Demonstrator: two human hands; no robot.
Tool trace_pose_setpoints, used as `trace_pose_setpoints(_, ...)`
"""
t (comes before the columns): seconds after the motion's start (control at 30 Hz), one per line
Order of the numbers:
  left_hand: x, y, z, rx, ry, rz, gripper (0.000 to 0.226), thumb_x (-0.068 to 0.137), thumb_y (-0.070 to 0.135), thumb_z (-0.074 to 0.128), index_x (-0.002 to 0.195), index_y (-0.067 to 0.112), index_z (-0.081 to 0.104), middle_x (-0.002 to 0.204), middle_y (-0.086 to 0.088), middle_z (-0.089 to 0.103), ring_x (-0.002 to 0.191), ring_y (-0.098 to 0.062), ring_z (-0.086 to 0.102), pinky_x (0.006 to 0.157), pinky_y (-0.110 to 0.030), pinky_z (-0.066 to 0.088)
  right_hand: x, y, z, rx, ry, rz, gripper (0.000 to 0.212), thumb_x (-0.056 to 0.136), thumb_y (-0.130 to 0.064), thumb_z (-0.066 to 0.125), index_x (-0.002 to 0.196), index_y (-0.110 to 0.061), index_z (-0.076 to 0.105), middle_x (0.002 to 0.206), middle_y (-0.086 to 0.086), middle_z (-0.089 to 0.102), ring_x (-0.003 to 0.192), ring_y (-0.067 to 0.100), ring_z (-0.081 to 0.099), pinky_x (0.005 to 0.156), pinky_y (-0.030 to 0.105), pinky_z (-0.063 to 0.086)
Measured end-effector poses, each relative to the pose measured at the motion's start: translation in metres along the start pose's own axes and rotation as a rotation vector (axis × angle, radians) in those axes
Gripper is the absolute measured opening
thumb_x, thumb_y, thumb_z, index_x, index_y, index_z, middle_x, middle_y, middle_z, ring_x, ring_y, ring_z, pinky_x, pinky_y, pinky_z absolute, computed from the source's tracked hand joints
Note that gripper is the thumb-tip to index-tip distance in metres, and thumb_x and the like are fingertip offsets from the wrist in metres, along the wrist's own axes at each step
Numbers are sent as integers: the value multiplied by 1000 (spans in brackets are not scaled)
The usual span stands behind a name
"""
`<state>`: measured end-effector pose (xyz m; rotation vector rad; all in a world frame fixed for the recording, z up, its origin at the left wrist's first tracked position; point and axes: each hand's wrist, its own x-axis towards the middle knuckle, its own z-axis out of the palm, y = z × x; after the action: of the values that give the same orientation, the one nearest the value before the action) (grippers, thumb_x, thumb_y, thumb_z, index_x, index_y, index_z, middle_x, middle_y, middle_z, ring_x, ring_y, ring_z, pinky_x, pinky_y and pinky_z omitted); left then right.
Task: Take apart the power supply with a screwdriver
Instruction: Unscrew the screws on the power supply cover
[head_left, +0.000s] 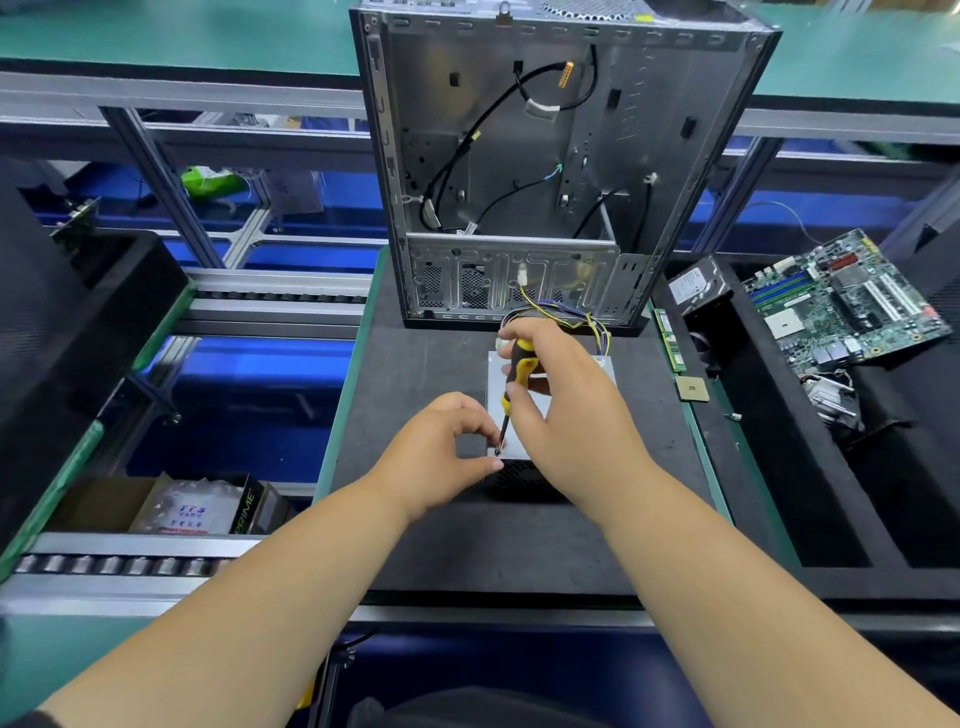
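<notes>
A silver power supply (524, 410) lies flat on the dark foam mat (415, 374), its black vented side facing me and its coloured wires (582, 319) trailing back toward the case. My right hand (566, 395) grips a black-and-yellow screwdriver (514, 384) held nearly upright, tip down on the near left corner of the lid. My left hand (441, 452) pinches that corner of the power supply with thumb and forefinger, right beside the tip. Most of the lid is hidden under my right hand.
An open, gutted computer case (519, 171) stands upright behind the power supply. To the right, a black foam tray holds a motherboard (841, 301), a hard drive (696, 286), a RAM stick (670, 338) and a CPU (692, 388). Roller conveyors run on the left.
</notes>
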<state>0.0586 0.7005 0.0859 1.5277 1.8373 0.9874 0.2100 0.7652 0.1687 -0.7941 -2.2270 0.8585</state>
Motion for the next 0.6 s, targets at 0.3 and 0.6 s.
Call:
trace_pose_setpoints(0.3, 1, 1, 0, 13, 23, 30, 22, 73, 12, 85, 85, 25, 72, 102, 11, 59, 102, -2, 58, 100, -28, 45, 4, 2, -2, -10, 132, -48, 33, 81, -15, 80, 111, -20, 66, 102, -2, 51, 86, 7, 50, 80, 15, 42)
trace_pose_setpoints(0.6, -2, 1, -1, 5, 9, 14, 17, 76, 15, 83, 89, 23, 75, 102, 11, 58, 102, -3, 58, 99, -26, 45, 7, 0, -9, 10, 20, 28, 46, 86, -1, 67, 123, -26, 54, 105, -11, 59, 96, 8, 56, 88, 25, 46)
